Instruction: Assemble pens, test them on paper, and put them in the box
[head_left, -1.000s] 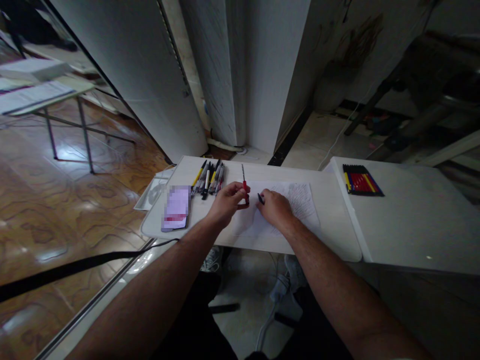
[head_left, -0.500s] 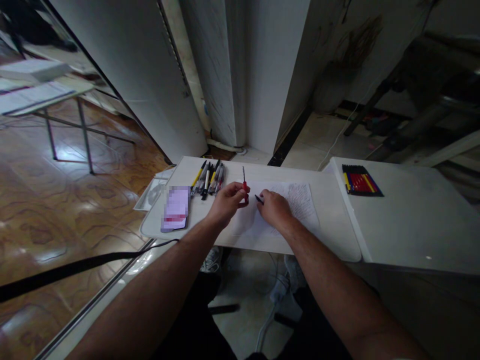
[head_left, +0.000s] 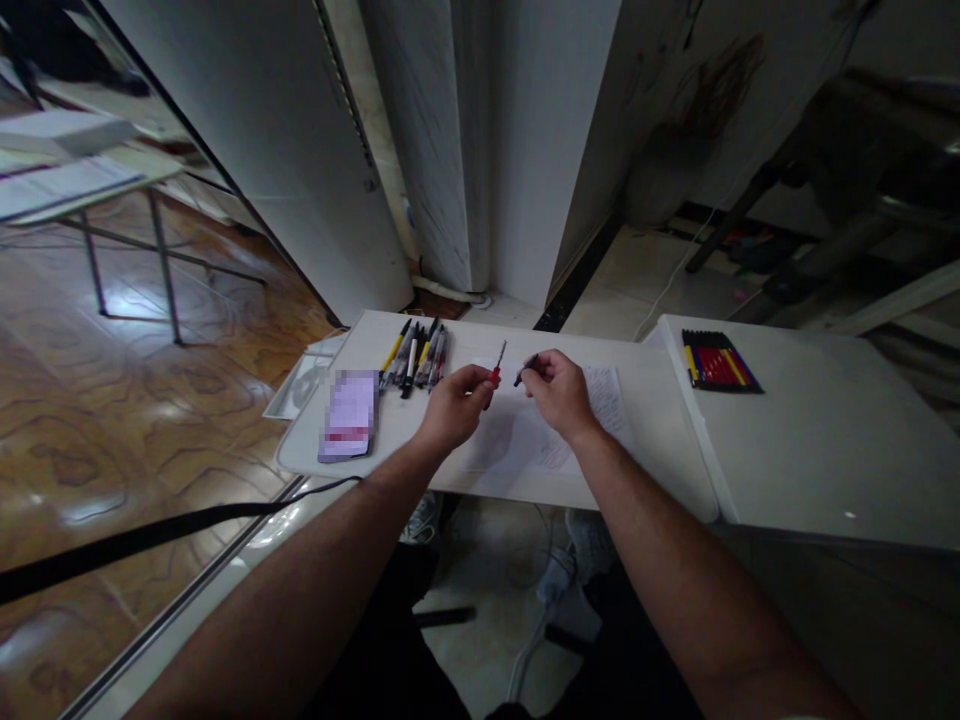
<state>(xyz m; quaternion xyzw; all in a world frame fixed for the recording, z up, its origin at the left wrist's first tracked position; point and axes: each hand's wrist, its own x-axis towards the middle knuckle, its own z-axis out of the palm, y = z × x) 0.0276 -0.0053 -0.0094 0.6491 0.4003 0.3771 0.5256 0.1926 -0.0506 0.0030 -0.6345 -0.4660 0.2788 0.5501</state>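
My left hand (head_left: 457, 408) pinches a red pen part (head_left: 496, 375) with a thin dark tip that points up and to the right. Just to the right, my right hand (head_left: 556, 392) has its fingers closed on a small black piece (head_left: 526, 370), perhaps a pen cap. The two held pieces are apart. Below both hands lies a sheet of paper (head_left: 609, 395) with handwriting on it. Several pens (head_left: 412, 358) lie in a bunch left of my left hand.
A phone (head_left: 350, 415) lies at the left end of the white table (head_left: 667, 470). A set of coloured pens (head_left: 721, 362) rests on the white surface at right. A folding table (head_left: 161, 172) stands far left.
The red part in my left hand has tilted from upright to the right. My right hand has risen slightly and turned, and the black piece now slants up to the right.
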